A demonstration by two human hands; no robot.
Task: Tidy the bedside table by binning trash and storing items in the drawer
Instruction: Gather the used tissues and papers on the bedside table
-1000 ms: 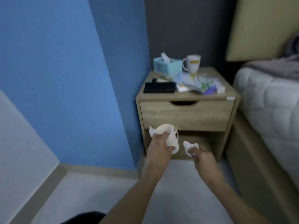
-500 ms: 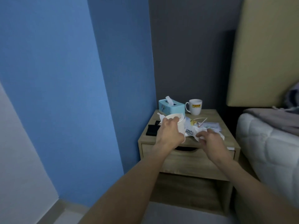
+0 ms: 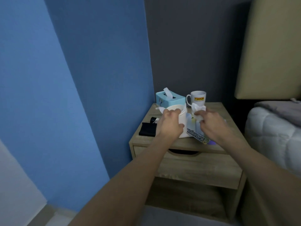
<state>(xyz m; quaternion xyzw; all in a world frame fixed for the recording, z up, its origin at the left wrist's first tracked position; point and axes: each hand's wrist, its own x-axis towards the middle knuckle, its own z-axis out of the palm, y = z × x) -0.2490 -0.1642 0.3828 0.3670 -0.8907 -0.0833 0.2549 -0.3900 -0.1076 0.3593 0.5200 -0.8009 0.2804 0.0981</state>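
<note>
Pinched by the right hand (image 3: 213, 126), a crumpled tissue (image 3: 197, 111) is held just beside a small white bin (image 3: 182, 120), which is gripped by the left hand (image 3: 171, 123) above the bedside table (image 3: 228, 115). If released early, the tissue may be dropped outside.

The left hand (image 3: 171, 126) and the right hand (image 3: 211, 127) are both bare. Behind the hands, the wrists are bare too. The left forearm (image 3: 130, 176) and the right forearm (image 3: 260, 168) show uncovered skin all the way back to the lower edge of the view. Each forearm looks broad close to the camera and tapers towards its wrist. Knuckles show as soft ridges on the backs of both hands. The picture is too soft to make out nails or any finer marks on the skin.
</note>
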